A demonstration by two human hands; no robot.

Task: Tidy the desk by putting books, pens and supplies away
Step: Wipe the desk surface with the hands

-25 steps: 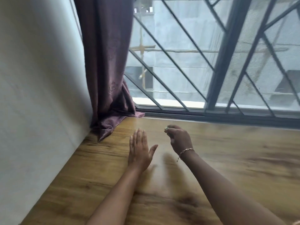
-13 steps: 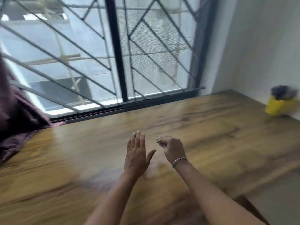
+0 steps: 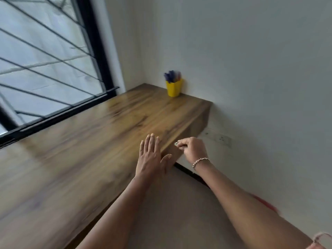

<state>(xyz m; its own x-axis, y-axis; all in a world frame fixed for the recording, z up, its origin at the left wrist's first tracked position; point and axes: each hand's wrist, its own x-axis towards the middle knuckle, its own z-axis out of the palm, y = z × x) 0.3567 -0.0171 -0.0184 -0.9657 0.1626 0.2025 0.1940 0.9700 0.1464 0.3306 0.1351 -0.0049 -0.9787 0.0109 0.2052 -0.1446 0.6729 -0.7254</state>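
Reached desk (image 3: 89, 159) edge: left grip (image 3: 150, 159) released, right grip (image 3: 193, 149) pinching small item (image 3: 176, 143); yellow cup (image 3: 173, 88), blue pens (image 3: 171, 76).

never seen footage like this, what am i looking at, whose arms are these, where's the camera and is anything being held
There is no machine here. These are a person's two bare arms, filmed by one wide-angle camera worn on their head, looking forward and down. The left hand is flat and open over the front edge of the wooden desk; whether it touches is unclear. The right hand, with a bracelet at the wrist, pinches a small pale object, too small to identify. In the desk's far corner by the wall stands a yellow cup holding pens. A barred window runs along the far side.
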